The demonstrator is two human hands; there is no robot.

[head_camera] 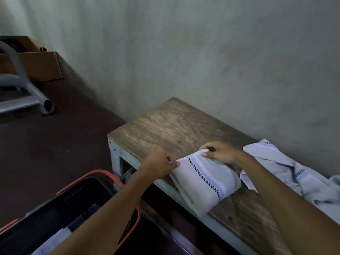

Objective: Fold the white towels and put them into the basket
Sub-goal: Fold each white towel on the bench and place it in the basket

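Wall (pixel 202 52), grey and stained, fills the view from 11 to 3 o'clock, and dark floor (pixel 55 144) spreads toward 9 o'clock. A worn wooden tabletop (pixel 165 126) runs along the wall from the centre down to 5 o'clock.

At 7 o'clock a black basket (pixel 77 194) with an orange rim stands on the floor just beside the tabletop's near end. In it lies a pale stowed towel (pixel 55 238), partly hidden by the left forearm.

At 3 to 4 o'clock a loose towel (pixel 312 186) lies crumpled on the tabletop against the wall. Just beside it, at 4 o'clock of centre, the folded towel (pixel 204 179) rests at the tabletop's front edge, its patterned stripe facing up.

At 10 o'clock an open cardboard box (pixel 42 67) sits by the wall; what it holds is too dark to tell. A grey tube frame (pixel 24 96) stands in front of it.

The left hand (pixel 158 164) has its grip pinched on the folded towel's 9 o'clock corner. The right hand (pixel 220 151) has its grip on the 12 o'clock corner, thumb on top.
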